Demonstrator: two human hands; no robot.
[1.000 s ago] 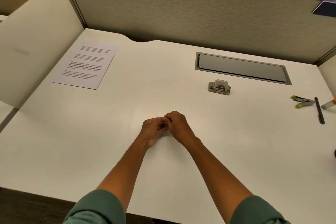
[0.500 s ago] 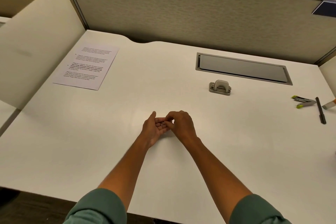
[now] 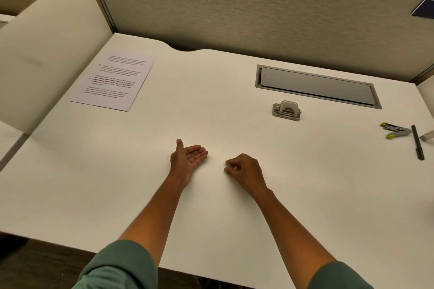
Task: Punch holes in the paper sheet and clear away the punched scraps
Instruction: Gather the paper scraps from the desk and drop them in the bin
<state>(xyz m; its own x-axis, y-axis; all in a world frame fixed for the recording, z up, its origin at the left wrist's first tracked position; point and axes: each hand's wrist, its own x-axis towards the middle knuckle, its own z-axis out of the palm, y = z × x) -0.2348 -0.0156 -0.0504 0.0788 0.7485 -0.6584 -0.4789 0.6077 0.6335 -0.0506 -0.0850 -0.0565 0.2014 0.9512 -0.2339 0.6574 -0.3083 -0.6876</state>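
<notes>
**Scrap collection under way**

Punched scraps lay in the cupped, upturned left hand. At its 3 o'clock, the right hand pinched at the surface; contents indiscernible. Paper sheet sat at 10 o'clock. Recommendation: keep palm level.

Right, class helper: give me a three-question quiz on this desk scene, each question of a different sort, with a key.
1. True or false: the hole punch sits on the printed sheet.
2. Which hand lies palm up holding small scraps? A) left hand B) right hand
3. Fill in: the black pen lies beside a ___ with lime-green tips.

Key: 1 false; 2 A; 3 staple remover.
</notes>
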